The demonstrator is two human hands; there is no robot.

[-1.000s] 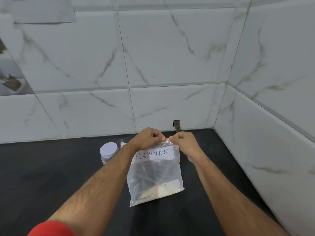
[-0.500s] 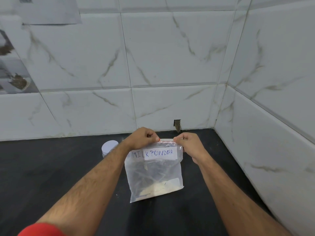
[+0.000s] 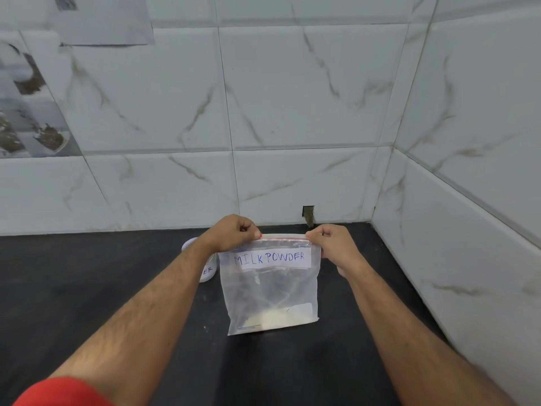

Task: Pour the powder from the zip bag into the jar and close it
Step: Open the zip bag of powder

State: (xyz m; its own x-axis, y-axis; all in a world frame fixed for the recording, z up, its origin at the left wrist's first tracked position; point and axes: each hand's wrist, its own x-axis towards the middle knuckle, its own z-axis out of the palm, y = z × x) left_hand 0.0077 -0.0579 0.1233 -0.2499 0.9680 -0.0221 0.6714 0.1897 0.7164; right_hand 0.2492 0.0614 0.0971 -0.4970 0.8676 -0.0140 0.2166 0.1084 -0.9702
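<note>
We hold the zip bag upright on the dark counter, our left hand and right hand each pinching one end of its red zip strip. The milk powder lies at the bag's bottom. We judge this the opening step. The jar, lid on, stands just left of the bag, half hidden by our left forearm. Next we must part the seal, then uncap the jar.

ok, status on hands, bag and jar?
Left hand and right hand pinch the zip bag top corners. Powder low in bag. Jar lidded, behind left forearm. Nothing in the way.
</note>
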